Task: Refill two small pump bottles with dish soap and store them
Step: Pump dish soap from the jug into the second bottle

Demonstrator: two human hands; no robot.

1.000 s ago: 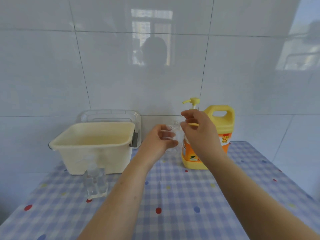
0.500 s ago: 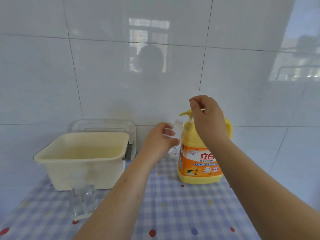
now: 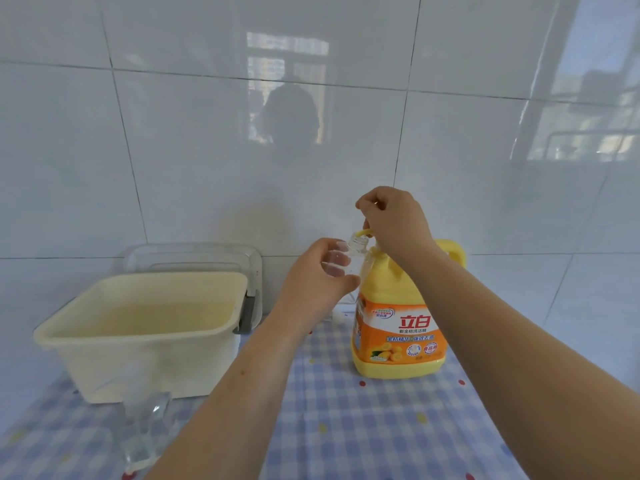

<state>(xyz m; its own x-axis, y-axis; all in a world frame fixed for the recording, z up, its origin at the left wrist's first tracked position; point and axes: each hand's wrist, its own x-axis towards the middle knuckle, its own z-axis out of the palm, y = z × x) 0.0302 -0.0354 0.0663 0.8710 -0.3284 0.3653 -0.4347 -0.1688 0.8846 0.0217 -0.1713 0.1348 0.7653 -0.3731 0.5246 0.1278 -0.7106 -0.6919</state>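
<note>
**Small bottle held at the soap jug's spout**

Nearest, at the lower left, a second small bottle point(image 3: 145, 427) of clear plastic stands on the blue checked tablecloth point(image 3: 346, 427). It is blurred, and it sits just in front of a cream tub point(image 3: 138, 327).

Further in, the left hand point(image 3: 318, 275) grips the small clear bottle point(image 3: 356, 244). Fingers and thumb curl round the body, and the open neck sits right beside the tip of the yellow pump spout point(image 3: 366, 232).

The right hand point(image 3: 394, 225) sits over the pump head of the dish soap jug point(image 3: 398, 327) and hides it. Its fingers are curled, with thumb and forefinger drawn together at the top. I cannot tell whether they pinch anything or grip the pump.

The jug, yellow with an orange label, stands on the cloth close to the wall and to the right of the tub.

Behind the tub a clear plastic container point(image 3: 194, 258) rests against the white tiled wall point(image 3: 173, 150).
</note>
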